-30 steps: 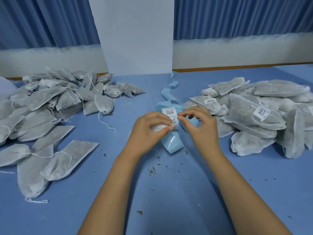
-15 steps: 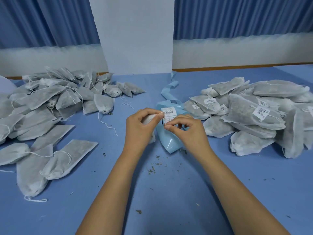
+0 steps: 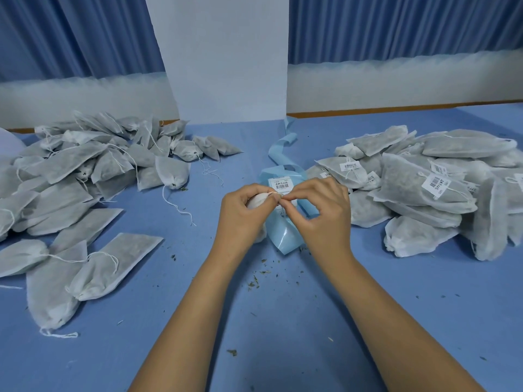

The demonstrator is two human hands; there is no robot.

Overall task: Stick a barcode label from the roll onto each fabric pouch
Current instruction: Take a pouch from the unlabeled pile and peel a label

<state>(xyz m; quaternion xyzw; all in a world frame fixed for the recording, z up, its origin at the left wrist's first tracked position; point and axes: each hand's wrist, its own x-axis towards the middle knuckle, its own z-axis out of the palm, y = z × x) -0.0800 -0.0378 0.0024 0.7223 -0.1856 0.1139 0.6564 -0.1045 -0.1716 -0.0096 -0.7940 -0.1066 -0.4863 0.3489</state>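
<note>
Item 1, left hand (image 3: 243, 219): fingers curled tight round a white fabric pouch (image 3: 255, 200), held just above the table. Only a small bulge of the pouch shows between thumb and knuckles. A thin drawstring crosses the fingertips.

Item 2, right hand (image 3: 321, 222): thumb and forefinger are closed to a narrow pinch at the top end of the same pouch, touching the left fingertips. The remaining fingers are bent loosely above. Whether a sticker lies under the pinch cannot be told.

Item 3, backing strip (image 3: 284, 239): pale blue and glossy, it lies on the table directly beneath and behind both hands, its tail trailing off toward the far edge. One barcode label (image 3: 280, 183) sits on it just beyond the fingertips.

Item 4, left pile (image 3: 85, 176): grey-white pouches with loose drawstrings, no stickers visible, well apart from the hands.

Item 5, right pile (image 3: 424, 190): similar pouches, several showing white barcode stickers, near the right hand.

Item 6, table (image 3: 283, 321): blue surface, with dark crumbs (image 3: 256, 280) scattered between the forearms.

Item 7, backdrop: blue curtains (image 3: 396, 26) either side of a white pillar (image 3: 223, 58).
</note>
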